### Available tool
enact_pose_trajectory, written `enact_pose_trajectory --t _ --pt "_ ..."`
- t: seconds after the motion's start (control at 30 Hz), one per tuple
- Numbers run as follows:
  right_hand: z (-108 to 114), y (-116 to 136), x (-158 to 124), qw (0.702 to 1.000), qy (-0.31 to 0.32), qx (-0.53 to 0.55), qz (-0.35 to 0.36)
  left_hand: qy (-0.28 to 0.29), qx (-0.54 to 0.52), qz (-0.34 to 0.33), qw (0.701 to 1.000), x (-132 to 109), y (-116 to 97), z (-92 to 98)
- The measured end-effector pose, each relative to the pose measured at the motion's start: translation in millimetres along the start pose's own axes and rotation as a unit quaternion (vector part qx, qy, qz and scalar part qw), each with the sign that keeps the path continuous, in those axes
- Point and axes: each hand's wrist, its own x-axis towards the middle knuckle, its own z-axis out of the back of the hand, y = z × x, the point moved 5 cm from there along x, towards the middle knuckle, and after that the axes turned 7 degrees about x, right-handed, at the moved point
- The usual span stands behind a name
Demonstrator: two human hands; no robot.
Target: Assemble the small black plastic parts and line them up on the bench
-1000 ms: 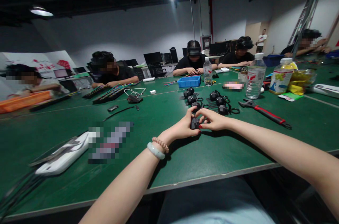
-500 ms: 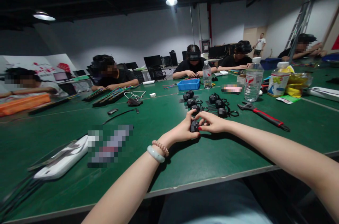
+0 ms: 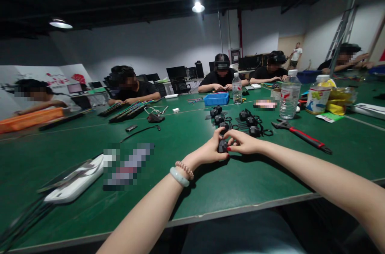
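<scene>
Over the green table [image 3: 192,190], my left hand [image 3: 209,149] curls its thumb and fingers around a small black faceted part [image 3: 223,147]. My right hand [image 3: 245,142] meets it from the right, fingers bent and closed, the thumb tip against the part's right side. The fingers hide some of the part. Just beyond my hands stand similar black parts [image 3: 254,130] in two short rows, with thin black pins and ring-shaped pieces beside them. A bead bracelet and a pale bangle [image 3: 179,177] circle my left wrist.
An adjustable wrench [image 3: 303,136] with a red-black handle lies to the right, near a clear bottle [image 3: 289,99] and a labelled bottle [image 3: 317,97]. A blue tray [image 3: 216,99] sits ahead. Leftward are a white device [image 3: 75,186] and cable bundles [image 3: 130,110]. Several people sit across the table.
The whole view has shifted slightly, with things appearing a little lower and further right. Both hands keep nearly the same hold on the black part.
</scene>
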Motion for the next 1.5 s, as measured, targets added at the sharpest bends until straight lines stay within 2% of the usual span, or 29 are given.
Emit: enact_pose_trajectory --t 1.5 --pt "1.4 2.2 1.7 1.000 -0.006 -0.026 0.003 0.001 -0.010 -0.002 1.000 0.2 -4.2 1.5"
